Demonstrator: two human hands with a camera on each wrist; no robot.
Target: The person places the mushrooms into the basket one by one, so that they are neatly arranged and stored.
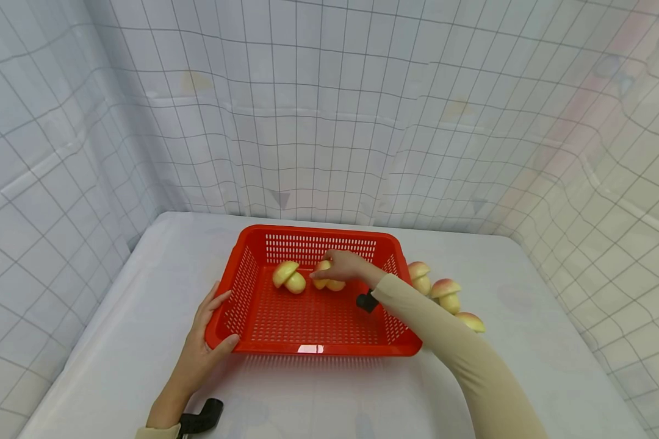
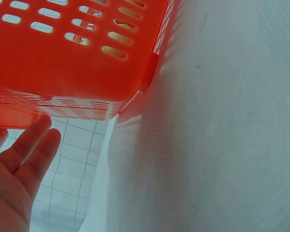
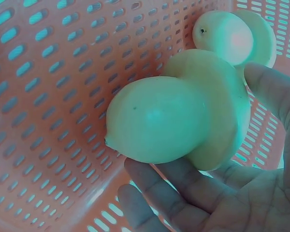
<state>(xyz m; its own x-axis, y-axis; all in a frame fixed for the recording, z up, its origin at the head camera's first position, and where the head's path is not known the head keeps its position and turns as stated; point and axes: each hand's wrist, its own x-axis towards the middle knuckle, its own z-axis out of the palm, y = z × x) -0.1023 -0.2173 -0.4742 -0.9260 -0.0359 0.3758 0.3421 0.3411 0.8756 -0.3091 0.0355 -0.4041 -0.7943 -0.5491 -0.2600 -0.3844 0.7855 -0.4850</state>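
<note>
A red plastic basket (image 1: pixel 313 349) with slotted walls sits on the white-covered table. Inside it, my right hand (image 1: pixel 347 266) holds a yellow toy mushroom (image 1: pixel 336 285) with a reddish cap. The right wrist view shows the thumb at the cap edge of this mushroom (image 3: pixel 157 118) and the fingers (image 3: pixel 183 186) below it. Another toy mushroom (image 1: pixel 295 282) lies to its left on the basket floor. My left hand (image 1: pixel 198 347) rests against the basket's front left corner, fingers and thumb at the rim. In the left wrist view, its fingers (image 2: pixel 38 154) are nearly straight.
Outside the basket's right wall, several toy mushrooms (image 1: pixel 446 295) lie in a row, partly behind the right sleeve (image 1: pixel 445 332). White grid-patterned curtains (image 1: pixel 329 134) hang around the table (image 1: pixel 143 323) at the back and sides.
</note>
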